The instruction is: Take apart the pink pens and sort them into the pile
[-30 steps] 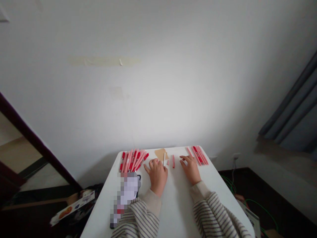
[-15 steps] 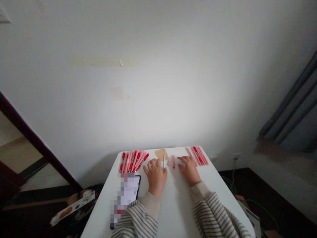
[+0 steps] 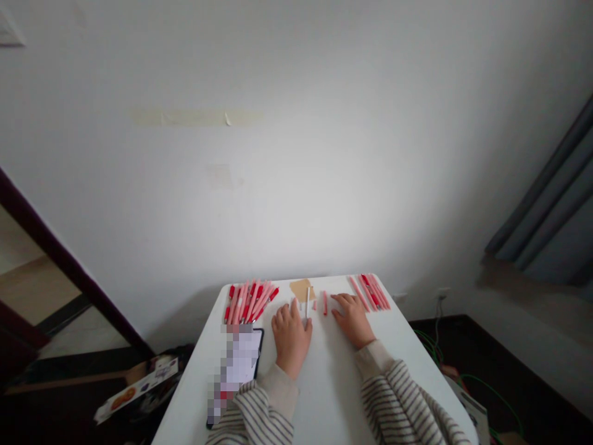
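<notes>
white stick (image 3: 308, 301): lies on the table (image 3: 330, 395) at our left thumb; contact we cannot tell.
pink barrel (image 3: 325, 303): just right of the stick, between our hands.
left hand (image 3: 293, 339): palm down, thumb apart from forefinger.
right hand (image 3: 354, 321): near the barrel, our thumb and forefinger apart.
pens: bunched left (image 3: 250, 301), rowed right (image 3: 374, 292).

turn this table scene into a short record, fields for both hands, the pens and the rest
left hand: back up, beside the white stick; grip unclear
right hand: open, right of the pink tube
left pens: red and pink, overlapping
right pens: red and pink, roughly parallel
tan patch: at the white stick's far end
phone-like device: partly pixelated
table: white
</notes>
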Motion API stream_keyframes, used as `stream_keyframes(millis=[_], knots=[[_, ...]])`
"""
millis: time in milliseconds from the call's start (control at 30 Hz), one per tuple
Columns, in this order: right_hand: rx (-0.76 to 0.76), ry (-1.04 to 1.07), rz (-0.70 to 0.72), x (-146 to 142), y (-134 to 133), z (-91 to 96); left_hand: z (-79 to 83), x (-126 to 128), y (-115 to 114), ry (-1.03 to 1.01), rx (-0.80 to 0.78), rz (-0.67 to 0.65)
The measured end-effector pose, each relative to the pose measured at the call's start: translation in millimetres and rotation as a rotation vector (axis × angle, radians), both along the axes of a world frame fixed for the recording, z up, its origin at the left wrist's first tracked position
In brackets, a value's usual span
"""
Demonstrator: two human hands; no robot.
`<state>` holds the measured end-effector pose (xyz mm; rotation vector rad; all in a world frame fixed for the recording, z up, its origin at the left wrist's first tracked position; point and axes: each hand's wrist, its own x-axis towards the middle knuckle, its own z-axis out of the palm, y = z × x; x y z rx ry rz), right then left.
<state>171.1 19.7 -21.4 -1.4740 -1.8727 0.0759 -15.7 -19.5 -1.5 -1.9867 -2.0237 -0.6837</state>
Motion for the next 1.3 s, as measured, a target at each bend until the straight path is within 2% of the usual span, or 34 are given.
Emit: stream_keyframes(millis=[500,767,1300], knots=[[-0.007,0.014,-0.012,-3,0,1.1,1.7,1,0,-0.005,-0.014,0.001],[0.103,0.013,0.135,-24,-6,13.1,1.2,4,0,-0.012,-0.003,0.000],[0.035,-0.115,0.115,-35,-6,13.2,3.5,7,-1,-0.002,-0.009,0.006]])
